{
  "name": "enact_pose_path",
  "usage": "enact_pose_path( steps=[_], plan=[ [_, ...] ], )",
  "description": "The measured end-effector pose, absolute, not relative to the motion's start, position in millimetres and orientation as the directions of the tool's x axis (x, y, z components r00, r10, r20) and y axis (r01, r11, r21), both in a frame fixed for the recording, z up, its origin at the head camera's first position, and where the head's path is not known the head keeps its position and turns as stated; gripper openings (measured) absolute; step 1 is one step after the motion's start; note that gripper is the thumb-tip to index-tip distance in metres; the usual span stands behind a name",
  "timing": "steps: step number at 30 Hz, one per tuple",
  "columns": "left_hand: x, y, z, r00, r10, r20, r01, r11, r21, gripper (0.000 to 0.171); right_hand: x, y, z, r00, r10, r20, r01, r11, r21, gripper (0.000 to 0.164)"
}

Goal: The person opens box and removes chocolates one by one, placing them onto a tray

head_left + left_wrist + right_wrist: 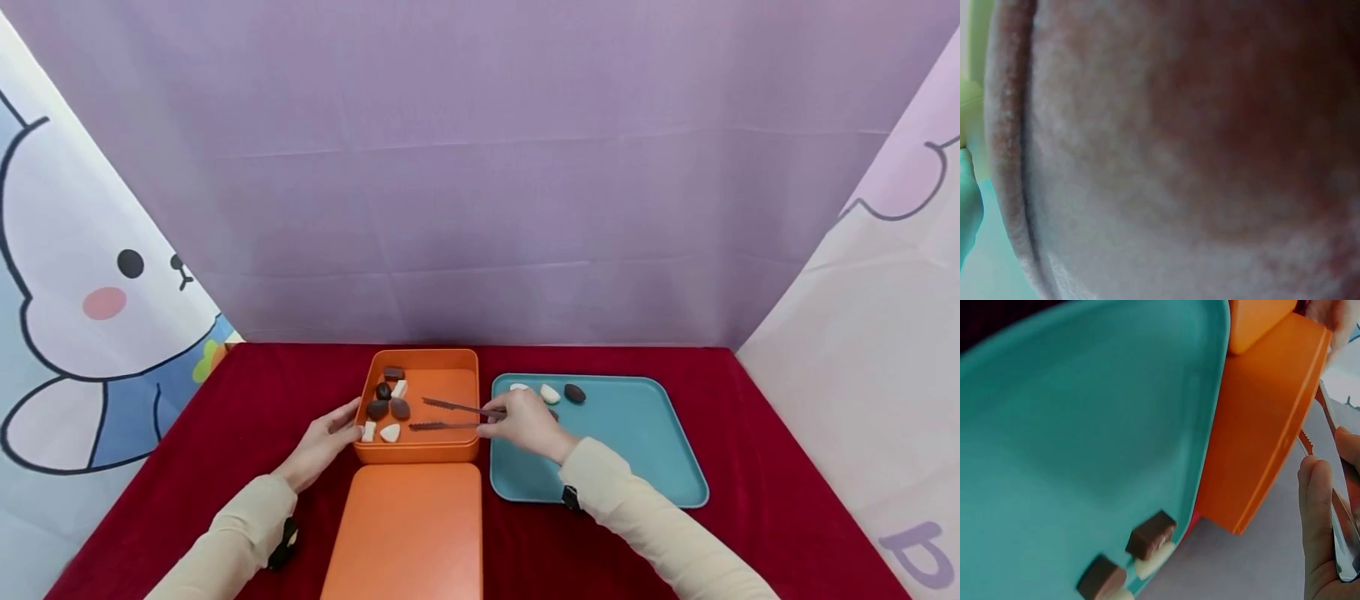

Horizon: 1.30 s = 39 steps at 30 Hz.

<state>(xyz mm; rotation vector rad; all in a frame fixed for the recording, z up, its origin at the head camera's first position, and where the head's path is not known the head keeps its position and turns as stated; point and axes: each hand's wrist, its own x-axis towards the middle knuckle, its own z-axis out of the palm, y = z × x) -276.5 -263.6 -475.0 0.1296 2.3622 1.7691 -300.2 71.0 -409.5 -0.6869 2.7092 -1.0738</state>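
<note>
My right hand (pixel 525 423) holds a pair of metal tongs (pixel 450 407) with serrated ends. The tongs' arms are spread over the orange box (pixel 441 452), with nothing between their tips. Several dark and white chocolates, among them a dark one (pixel 401 408) and a white one (pixel 390 432), lie along the box's left side. Against that side's outer wall, my left hand (pixel 321 446) rests its fingers, the thumb near the front corner. Under and beyond my right hand is a teal tray (pixel 622 450), with white chocolates (pixel 550 394) and a dark one (pixel 574 393) near its back edge.
An orange lid (pixel 412 533) lies flat in front of the box. Red cloth (pixel 187 467) covers the table, and a purple curtain (pixel 480 183) hangs behind it. A blurred surface close to the lens fills most of the left wrist view.
</note>
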Motion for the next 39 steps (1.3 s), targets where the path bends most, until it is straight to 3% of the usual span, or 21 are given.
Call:
enact_pose_path(
  steps=[16,24,39],
  plan=[
    [-276,-260,-475,-0.978,0.174,-0.117,-0.065,0.282,0.957,0.061,-305,47,-412,-0.846,-0.532,-0.012,-0.388,0.632,-0.671,0.020],
    [-276,-262,-477,-0.979,0.161,-0.124,-0.071,0.299,0.951,0.062,-313,30,-416,-0.804,-0.594,-0.016,-0.453,0.629,-0.632,0.027],
    [-277,-265,-479,-0.981,0.166,-0.104,-0.055,0.279,0.959,0.062,-316,20,-418,-0.801,-0.599,-0.007,-0.473,0.640,-0.605,0.023]
  ],
)
